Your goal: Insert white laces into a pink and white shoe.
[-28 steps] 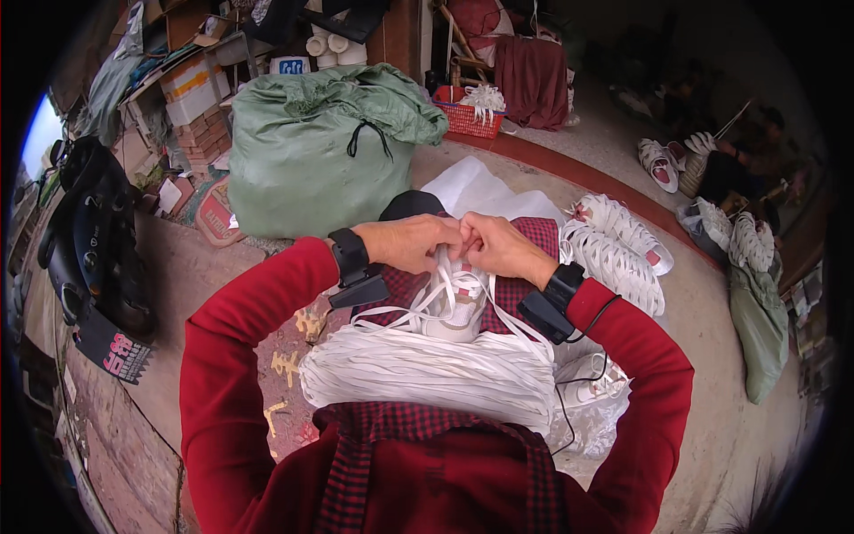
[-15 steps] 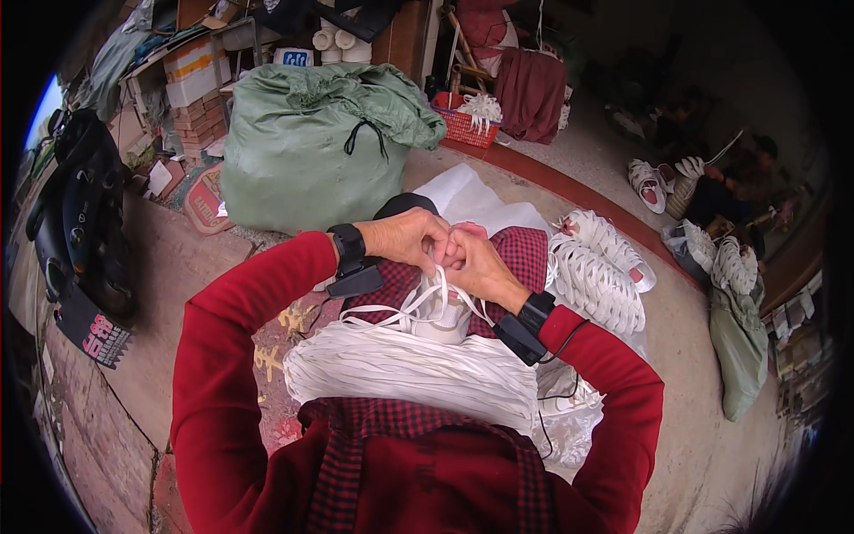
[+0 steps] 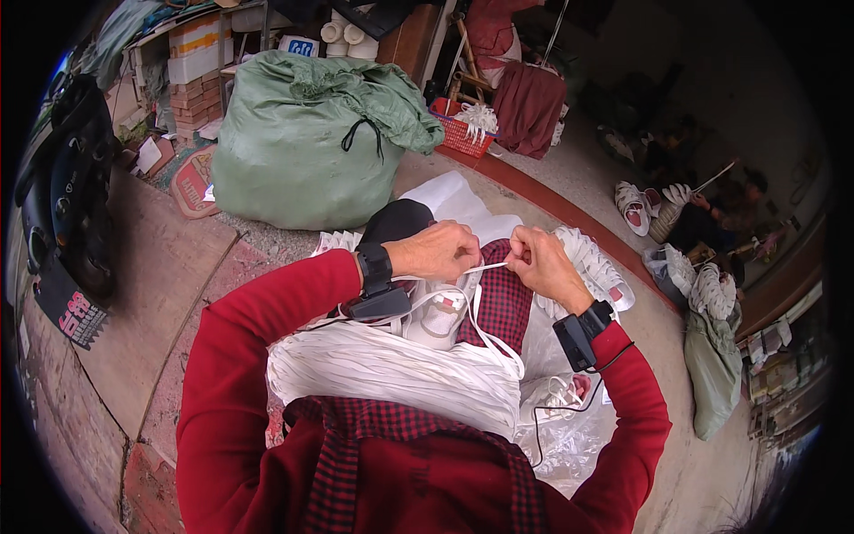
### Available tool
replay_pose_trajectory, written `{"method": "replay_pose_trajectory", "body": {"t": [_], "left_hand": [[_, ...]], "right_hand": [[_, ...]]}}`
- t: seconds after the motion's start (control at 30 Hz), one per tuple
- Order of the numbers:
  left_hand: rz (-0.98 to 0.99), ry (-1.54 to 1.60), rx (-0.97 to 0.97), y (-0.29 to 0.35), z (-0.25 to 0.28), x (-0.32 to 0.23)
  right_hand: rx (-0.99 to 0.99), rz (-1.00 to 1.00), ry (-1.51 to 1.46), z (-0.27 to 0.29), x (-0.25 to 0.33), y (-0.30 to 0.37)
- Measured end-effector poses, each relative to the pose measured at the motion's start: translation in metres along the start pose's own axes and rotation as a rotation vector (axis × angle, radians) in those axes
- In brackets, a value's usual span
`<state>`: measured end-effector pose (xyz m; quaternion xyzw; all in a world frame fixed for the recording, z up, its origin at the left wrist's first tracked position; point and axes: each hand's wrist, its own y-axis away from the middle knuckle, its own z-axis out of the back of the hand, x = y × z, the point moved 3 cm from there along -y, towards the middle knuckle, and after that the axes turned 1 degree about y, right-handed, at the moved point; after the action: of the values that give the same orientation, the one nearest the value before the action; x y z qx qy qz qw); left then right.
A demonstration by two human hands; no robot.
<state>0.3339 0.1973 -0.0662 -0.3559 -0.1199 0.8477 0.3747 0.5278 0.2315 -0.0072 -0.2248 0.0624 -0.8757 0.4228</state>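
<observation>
Between my two hands a white shoelace [image 3: 488, 267] is stretched nearly level above my lap. My left hand [image 3: 442, 250] is closed on one part of it, and my right hand [image 3: 539, 262] pinches it farther right. Below them a white shoe [image 3: 439, 319] rests on my lap, with loops of lace hanging around it. A thick bundle of long white laces [image 3: 391, 378] lies across my lap, in front of the shoe. The checked red-and-black cloth [image 3: 498, 307] covers my leg beside the shoe. Fingertips of the left hand are partly hidden.
A big green sack [image 3: 307, 151] stands ahead on the left. Strung white shoes [image 3: 596, 262] lie to the right, near a plastic bag [image 3: 569, 436]. Farther off are a red basket [image 3: 464, 133], another green sack [image 3: 714, 374] and a motor scooter [image 3: 76, 205].
My hands were together over the shoe; now they are apart, the right one farther right, with the lace drawn straight between them. The view has shifted slightly.
</observation>
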Motion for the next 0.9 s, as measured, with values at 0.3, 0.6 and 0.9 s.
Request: {"method": "replay_pose_trajectory", "body": {"t": [0.3,0.6,0.9], "left_hand": [[0.493,0.671,-0.083,0.03,-0.007,-0.002],[0.614,0.585,-0.197,0.063,-0.005,0.004],[0.573,0.465,-0.263,0.067,-0.01,-0.004]], "right_hand": [[0.161,0.002,-0.31,-0.038,-0.025,-0.014],[0.157,0.065,0.062,-0.069,0.0,-0.023],[0.101,0.129,0.041,-0.076,0.006,-0.019]]}}
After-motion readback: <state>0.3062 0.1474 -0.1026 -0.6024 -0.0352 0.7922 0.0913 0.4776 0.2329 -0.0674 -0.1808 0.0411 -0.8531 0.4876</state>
